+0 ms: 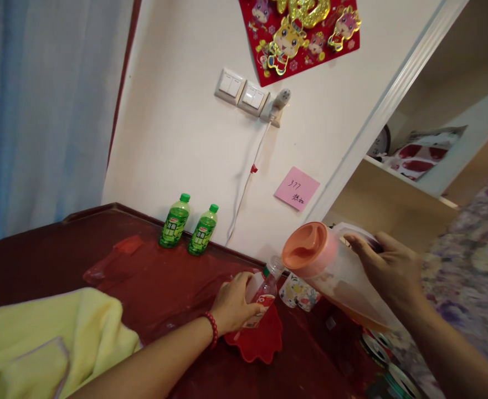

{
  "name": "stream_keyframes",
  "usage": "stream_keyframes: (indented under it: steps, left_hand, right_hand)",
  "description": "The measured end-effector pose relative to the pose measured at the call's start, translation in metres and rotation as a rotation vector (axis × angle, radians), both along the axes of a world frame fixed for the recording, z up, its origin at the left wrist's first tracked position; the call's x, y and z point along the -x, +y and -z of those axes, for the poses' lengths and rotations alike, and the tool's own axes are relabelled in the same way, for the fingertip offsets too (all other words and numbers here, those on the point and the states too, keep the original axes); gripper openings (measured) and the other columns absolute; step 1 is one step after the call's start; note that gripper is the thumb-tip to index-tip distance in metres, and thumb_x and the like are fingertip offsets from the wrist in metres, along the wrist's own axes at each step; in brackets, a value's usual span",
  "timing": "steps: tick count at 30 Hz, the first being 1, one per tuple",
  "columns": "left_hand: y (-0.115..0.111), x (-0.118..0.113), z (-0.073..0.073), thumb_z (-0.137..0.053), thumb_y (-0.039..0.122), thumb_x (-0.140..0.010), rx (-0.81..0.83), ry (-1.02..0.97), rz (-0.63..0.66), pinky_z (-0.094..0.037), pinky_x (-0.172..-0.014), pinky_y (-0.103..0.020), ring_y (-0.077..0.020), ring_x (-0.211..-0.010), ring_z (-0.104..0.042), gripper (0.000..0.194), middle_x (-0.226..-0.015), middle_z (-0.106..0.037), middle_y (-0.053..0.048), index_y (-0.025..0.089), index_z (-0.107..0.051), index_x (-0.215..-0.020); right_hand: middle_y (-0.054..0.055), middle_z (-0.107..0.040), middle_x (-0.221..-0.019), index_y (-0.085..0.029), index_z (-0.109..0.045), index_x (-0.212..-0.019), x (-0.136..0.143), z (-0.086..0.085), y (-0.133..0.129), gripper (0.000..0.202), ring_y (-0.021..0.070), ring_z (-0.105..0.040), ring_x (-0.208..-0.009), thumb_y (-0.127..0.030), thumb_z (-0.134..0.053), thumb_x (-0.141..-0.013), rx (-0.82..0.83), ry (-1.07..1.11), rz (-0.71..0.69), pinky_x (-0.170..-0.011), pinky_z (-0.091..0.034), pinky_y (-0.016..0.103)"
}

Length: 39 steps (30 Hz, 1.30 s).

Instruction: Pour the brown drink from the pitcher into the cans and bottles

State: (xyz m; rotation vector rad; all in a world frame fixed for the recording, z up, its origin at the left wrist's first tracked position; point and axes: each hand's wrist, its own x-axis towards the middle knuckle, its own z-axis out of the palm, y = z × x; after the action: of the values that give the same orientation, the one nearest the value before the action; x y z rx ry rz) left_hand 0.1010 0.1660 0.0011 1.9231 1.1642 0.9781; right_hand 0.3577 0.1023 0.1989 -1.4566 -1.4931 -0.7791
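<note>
My left hand (236,303), with a red bead bracelet at the wrist, is wrapped round a clear plastic bottle (265,299) with a red and white label. The bottle has no cap on its mouth and stands over a red scalloped dish (260,339). My right hand (393,266) grips the handle of a translucent pitcher (345,280) with an orange lid (306,248). The pitcher is tilted, its lid end close to the bottle's mouth. Brownish liquid shows along its lower side. Whether any liquid is flowing I cannot tell.
Two green drink bottles (174,221) stand against the wall on the dark red table (194,371). A yellow cloth (61,338) lies at the left. A patterned cup (297,291) is behind the pitcher, and several cans (397,382) stand at lower right. A white cord (247,183) hangs down the wall.
</note>
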Motion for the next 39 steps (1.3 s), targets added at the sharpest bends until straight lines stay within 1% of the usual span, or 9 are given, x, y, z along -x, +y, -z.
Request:
stream_keyframes:
  steps: [6, 13, 19, 26, 35, 39]
  left_hand:
    - [-0.0001, 0.0008, -0.0009, -0.090, 0.031, -0.075, 0.000, 0.021, 0.007, -0.052, -0.101, -0.040, -0.0329, -0.121, -0.071, 0.064, -0.134, -0.075, -0.009, 0.022, -0.065, -0.133]
    - [0.0009, 0.0004, -0.0003, -0.090, 0.031, -0.075, -0.005, -0.002, 0.007, -0.052, -0.101, -0.038, -0.0318, -0.120, -0.072, 0.062, -0.134, -0.075, -0.007, 0.024, -0.065, -0.131]
    - [0.0020, -0.0002, 0.0012, -0.089, 0.030, -0.075, -0.028, 0.008, 0.010, -0.052, -0.104, -0.039, -0.0325, -0.123, -0.071, 0.061, -0.137, -0.074, -0.008, 0.023, -0.065, -0.131]
    - [0.0016, -0.0002, 0.0009, -0.090, 0.029, -0.075, -0.009, 0.008, 0.010, -0.051, -0.105, -0.040, -0.0332, -0.124, -0.070, 0.063, -0.137, -0.074, -0.009, 0.022, -0.064, -0.132]
    - [0.0024, -0.0002, 0.0034, -0.090, 0.030, -0.075, -0.018, 0.002, 0.009, -0.051, -0.105, -0.041, -0.0342, -0.125, -0.070, 0.064, -0.138, -0.073, -0.008, 0.022, -0.064, -0.133]
    - [0.0019, 0.0000, 0.0033, -0.090, 0.030, -0.074, -0.010, 0.000, 0.005, -0.052, -0.103, -0.041, -0.0342, -0.123, -0.071, 0.064, -0.137, -0.074, -0.008, 0.022, -0.065, -0.132]
  right_hand:
    - [-0.005, -0.029, -0.049, -0.027, -0.035, -0.055, -0.0012, -0.0013, -0.0005, 0.082, 0.0149, -0.032, -0.048, -0.105, -0.048, -0.077, -0.008, -0.010, -0.002, -0.058, -0.026, 0.033]
    - [-0.004, -0.028, -0.050, -0.027, -0.035, -0.054, -0.0025, -0.0021, -0.0027, 0.082, 0.0143, -0.031, -0.048, -0.103, -0.050, -0.079, -0.018, -0.013, -0.007, -0.054, -0.024, 0.033]
    - [-0.004, -0.028, -0.050, -0.027, -0.035, -0.054, -0.0036, -0.0027, -0.0038, 0.084, 0.0138, -0.030, -0.049, -0.107, -0.046, -0.077, -0.020, -0.019, 0.011, -0.051, -0.024, 0.032]
    - [-0.004, -0.028, -0.050, -0.026, -0.036, -0.054, 0.0002, -0.0052, -0.0046, 0.085, 0.0130, -0.030, -0.050, -0.108, -0.045, -0.076, -0.026, -0.018, 0.023, -0.049, -0.023, 0.031]
    - [-0.003, -0.029, -0.050, -0.027, -0.036, -0.054, 0.0046, -0.0063, -0.0054, 0.082, 0.0143, -0.031, -0.050, -0.105, -0.048, -0.077, -0.030, -0.027, 0.002, -0.050, -0.022, 0.033]
    - [-0.003, -0.029, -0.050, -0.027, -0.036, -0.054, 0.0056, -0.0062, -0.0062, 0.083, 0.0144, -0.031, -0.050, -0.107, -0.046, -0.077, -0.033, -0.030, 0.000, -0.050, -0.022, 0.033]
